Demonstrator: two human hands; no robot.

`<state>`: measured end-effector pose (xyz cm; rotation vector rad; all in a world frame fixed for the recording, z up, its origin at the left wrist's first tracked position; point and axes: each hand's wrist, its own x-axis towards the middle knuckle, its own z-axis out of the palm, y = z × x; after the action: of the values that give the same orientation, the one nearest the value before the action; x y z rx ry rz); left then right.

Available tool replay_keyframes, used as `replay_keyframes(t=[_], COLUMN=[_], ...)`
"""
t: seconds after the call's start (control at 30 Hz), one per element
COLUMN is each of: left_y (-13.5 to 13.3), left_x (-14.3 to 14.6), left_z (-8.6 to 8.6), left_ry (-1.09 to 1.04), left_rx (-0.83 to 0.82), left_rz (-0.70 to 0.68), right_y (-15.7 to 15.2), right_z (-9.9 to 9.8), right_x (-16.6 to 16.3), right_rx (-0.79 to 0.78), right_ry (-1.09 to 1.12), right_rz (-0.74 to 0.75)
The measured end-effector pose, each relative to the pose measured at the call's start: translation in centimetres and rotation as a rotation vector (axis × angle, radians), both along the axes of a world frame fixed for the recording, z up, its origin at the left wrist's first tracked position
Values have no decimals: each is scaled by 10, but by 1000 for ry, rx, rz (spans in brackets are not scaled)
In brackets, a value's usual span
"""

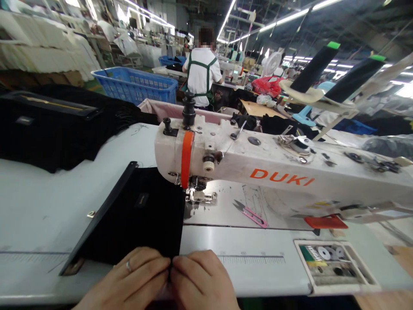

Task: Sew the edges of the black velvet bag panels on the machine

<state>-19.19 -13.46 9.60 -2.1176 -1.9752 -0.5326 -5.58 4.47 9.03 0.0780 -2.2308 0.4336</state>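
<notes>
A black fabric piece (pixel 142 215) with a small label and a zipper band along its left edge lies on the white table, running from the near edge up to the presser foot (pixel 201 196) of a white DUKI sewing machine (pixel 277 168). My left hand (pixel 135 280), a ring on one finger, and my right hand (pixel 203 280) meet at the fabric's near right corner. Both have their fingers curled and pinch that corner between them.
Pink thread snips (pixel 251 214) lie on the machine bed. A tray of bobbins (pixel 332 265) sits at the right. A pile of black fabric (pixel 54 125) covers the table's left. Behind are a blue basket (pixel 135 84), black thread cones (pixel 314 66) and a person in a white shirt (pixel 200 73).
</notes>
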Motion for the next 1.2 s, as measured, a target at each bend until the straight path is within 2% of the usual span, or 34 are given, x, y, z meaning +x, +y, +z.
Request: replay_keyframes(t=[0.2,0.33,0.47,0.63,0.8,0.9,1.2], left_y=[14,23,38,58,72,79,103], left_x=[-23,-39,-48,-58,-75,-85,-109], left_z=[5,6,16,25,19,14,7], left_ry=[-83,-49,-68,-123,-104,-92,-128], left_rx=[-118,-110,-95,-36,-13,10,-5], left_rz=[-57,-105,-93,-84,-129,-105,-58], right_y=[11,19,27,37,51,60,73], right_z=[4,8,14,21,26,27,18], right_x=[-5,-8,-13,-21,-35,-44,-61], right_rx=[7,-26,-81,-117,-22,31,19], right_ry=[-34,-110,-219,-374,-516,-540,-520], right_rz=[8,48,90,74,37,34,-41])
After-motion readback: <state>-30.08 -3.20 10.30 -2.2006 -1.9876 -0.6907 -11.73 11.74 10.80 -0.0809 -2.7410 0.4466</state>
